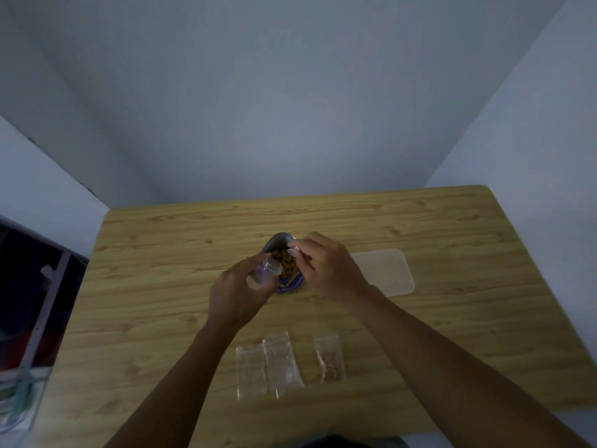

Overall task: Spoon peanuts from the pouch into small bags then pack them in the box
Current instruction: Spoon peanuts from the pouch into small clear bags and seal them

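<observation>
Head view. Entry: peanut bagging, one fill in hand.

- Pouch: upright at mid-table, mouth open, peanuts showing inside.
- Left hand: fingers curled round the held bag, a small clear one, its mouth tilted toward and just beside the pouch rim.
- Right hand: pinches a pale spoon over the pouch mouth; bowl too blurred to tell whether loaded.
- Box: translucent, flat, just right of the pouch, partly behind the right wrist.
- Empty bags: two, overlapping, toward the near edge.
- Filled bag: just right of them, apart.

Risks, judged:
- The bag mouth is narrow and soft, so a heaped spoon could shed nuts onto the table.
- Both hands crowd the pouch, so a nudge from either could tip it and spill.
- The thin film may fold shut if the pinch slackens.
</observation>
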`<state>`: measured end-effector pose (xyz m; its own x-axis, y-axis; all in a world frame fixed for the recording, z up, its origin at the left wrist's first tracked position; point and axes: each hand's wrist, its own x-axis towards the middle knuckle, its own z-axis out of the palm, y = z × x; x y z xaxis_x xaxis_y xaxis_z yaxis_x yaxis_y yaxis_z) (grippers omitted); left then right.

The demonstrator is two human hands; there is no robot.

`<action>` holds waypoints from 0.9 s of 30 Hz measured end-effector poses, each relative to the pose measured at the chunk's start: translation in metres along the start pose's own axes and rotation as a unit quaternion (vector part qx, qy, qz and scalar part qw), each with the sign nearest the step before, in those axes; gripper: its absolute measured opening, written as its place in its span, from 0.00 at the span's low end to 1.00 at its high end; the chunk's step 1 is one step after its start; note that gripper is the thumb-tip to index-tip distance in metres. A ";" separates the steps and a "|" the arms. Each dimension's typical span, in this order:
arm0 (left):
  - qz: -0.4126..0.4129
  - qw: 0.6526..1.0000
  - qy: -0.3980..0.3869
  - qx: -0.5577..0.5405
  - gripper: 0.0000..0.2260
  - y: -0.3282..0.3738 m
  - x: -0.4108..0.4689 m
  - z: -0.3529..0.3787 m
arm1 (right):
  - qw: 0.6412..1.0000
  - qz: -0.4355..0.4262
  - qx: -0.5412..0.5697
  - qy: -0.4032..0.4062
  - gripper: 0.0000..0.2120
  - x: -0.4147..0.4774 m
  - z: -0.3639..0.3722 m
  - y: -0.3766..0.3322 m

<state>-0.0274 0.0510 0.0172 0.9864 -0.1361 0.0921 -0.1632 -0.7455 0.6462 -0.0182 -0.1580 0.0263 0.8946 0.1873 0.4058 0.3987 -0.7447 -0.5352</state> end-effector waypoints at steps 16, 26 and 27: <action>0.040 0.995 0.036 -0.082 0.20 -0.017 0.002 0.018 | 0.961 0.249 0.113 0.042 0.08 0.002 -0.001 0.006; 0.029 0.993 0.030 -0.106 0.21 -0.015 0.003 0.022 | 0.956 0.259 0.131 0.047 0.07 0.004 -0.002 0.005; 0.028 0.993 0.031 -0.114 0.20 -0.016 0.002 0.024 | 0.959 0.251 0.125 0.041 0.07 0.003 -0.001 0.004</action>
<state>-0.0227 0.0476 -0.0111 0.9763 -0.1284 0.1744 -0.2165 -0.5695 0.7930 -0.0140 -0.1610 0.0258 0.9716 -0.2134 0.1022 -0.0329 -0.5496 -0.8348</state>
